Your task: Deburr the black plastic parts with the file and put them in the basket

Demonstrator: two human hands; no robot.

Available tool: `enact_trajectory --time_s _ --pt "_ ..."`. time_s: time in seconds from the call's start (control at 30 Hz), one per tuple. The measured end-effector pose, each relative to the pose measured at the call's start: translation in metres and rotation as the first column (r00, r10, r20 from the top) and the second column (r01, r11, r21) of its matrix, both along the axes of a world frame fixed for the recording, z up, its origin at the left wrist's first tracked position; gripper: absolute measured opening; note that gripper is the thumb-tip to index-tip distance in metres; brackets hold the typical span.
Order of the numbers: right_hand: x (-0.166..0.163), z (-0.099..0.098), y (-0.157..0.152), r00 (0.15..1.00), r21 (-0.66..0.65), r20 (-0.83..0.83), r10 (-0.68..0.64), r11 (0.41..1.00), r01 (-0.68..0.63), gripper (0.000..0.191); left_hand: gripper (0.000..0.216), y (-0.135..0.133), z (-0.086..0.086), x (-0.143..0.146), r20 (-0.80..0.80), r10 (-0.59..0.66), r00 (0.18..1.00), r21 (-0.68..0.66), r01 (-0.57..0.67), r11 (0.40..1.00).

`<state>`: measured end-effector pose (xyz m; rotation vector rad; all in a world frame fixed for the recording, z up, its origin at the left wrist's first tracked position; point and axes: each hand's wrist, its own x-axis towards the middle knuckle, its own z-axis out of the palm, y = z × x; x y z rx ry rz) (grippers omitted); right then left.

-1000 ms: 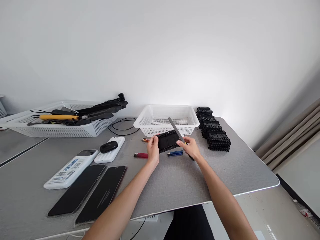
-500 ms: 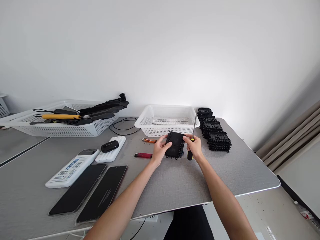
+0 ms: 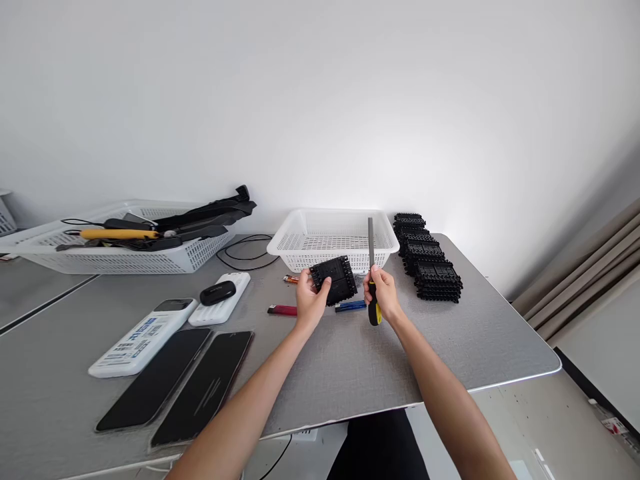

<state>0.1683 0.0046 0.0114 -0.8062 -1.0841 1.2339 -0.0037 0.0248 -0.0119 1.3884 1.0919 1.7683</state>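
My left hand (image 3: 311, 300) grips a black rectangular plastic panel (image 3: 336, 279) by its left side, thumb on top. Small knobs or teeth line the panel's edges, and it is tilted above the table. In my right hand (image 3: 383, 293) is a flat file (image 3: 371, 243) with a black and yellow handle, its grey blade pointing up. The file stands apart from the panel, to its right. Below the panel lies a blue lighter (image 3: 350, 306). A red lighter (image 3: 283, 310) and an orange lighter (image 3: 291, 279), partly hidden, lie beside my left hand.
Behind my hands stands a white plastic basket (image 3: 333, 260). Stacked black panels (image 3: 437, 280) sit at the right. On the left are a filled white basket (image 3: 150, 262), white power banks (image 3: 143, 340), a black mouse-shaped object (image 3: 218, 292), phones (image 3: 203, 390) and a black cable (image 3: 245, 258).
My right hand has let go of the panel's right edge and moved slightly left, turning the file's broad face into view. The panel has been turned over and tilted in my left hand.
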Motion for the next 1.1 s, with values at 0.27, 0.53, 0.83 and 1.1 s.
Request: enact_trajectory --time_s 0.27,0.53,0.83,1.1 --pt "-0.015 -0.003 -0.011 0.917 0.001 0.273 0.289 0.954 -0.301 0.050 0.031 -0.006 0.003 0.003 -0.112 -0.030 0.993 0.029 0.033 0.999" --pt "-0.015 -0.009 -0.009 0.895 -0.040 0.342 0.286 0.956 -0.290 0.052 0.032 -0.004 0.001 0.002 -0.133 -0.073 0.988 0.008 0.074 0.997" --pt "-0.014 -0.006 -0.009 0.891 -0.049 0.389 0.235 0.971 -0.235 0.055 0.032 -0.007 0.007 0.002 -0.105 -0.066 0.992 -0.002 0.066 0.998" --pt "-0.009 -0.007 -0.007 0.891 -0.029 0.447 0.074 0.997 -0.069 0.054 0.032 -0.004 0.003 -0.002 -0.118 -0.033 0.992 -0.016 0.031 0.999"
